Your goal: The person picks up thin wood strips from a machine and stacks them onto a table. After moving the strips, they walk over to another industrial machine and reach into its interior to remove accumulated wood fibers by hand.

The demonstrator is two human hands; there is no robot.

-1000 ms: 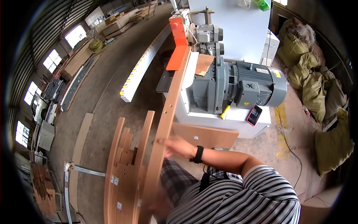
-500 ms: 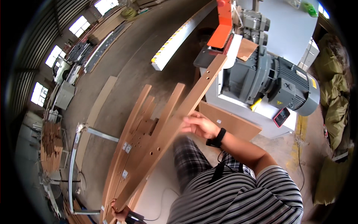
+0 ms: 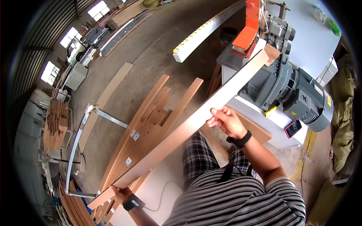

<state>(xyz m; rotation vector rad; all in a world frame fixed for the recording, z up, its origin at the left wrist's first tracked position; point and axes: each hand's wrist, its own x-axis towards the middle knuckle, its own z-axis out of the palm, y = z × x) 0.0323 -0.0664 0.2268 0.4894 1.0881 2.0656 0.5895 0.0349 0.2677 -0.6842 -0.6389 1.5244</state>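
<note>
A long, plain wooden board [image 3: 181,133] slants across the view from lower left to upper right. My left hand [image 3: 121,194] is wrapped round its near end. Midway along, my right hand [image 3: 226,122] is closed, fingers curled and thumb against the board's lower edge; the fingertips are partly hidden. The board's far end overlaps a small brown piece [image 3: 272,55] beside the orange-guarded machine [image 3: 246,39]. Under and left of the board lies a stack of wooden parts [image 3: 151,126] with drilled holes and small white labels.
A grey motor [image 3: 307,96] stands at the right, with a red-edged phone [image 3: 293,129] and a yellow tool [image 3: 270,112] close by. A white beam with yellow marks [image 3: 207,32] extends away. A metal frame [image 3: 75,150] and piled planks [image 3: 56,124] are at left.
The board has turned over, from a face with holes to a plain face. My right hand's spread fingers have curled at its edge. My left hand still grips the near end.
</note>
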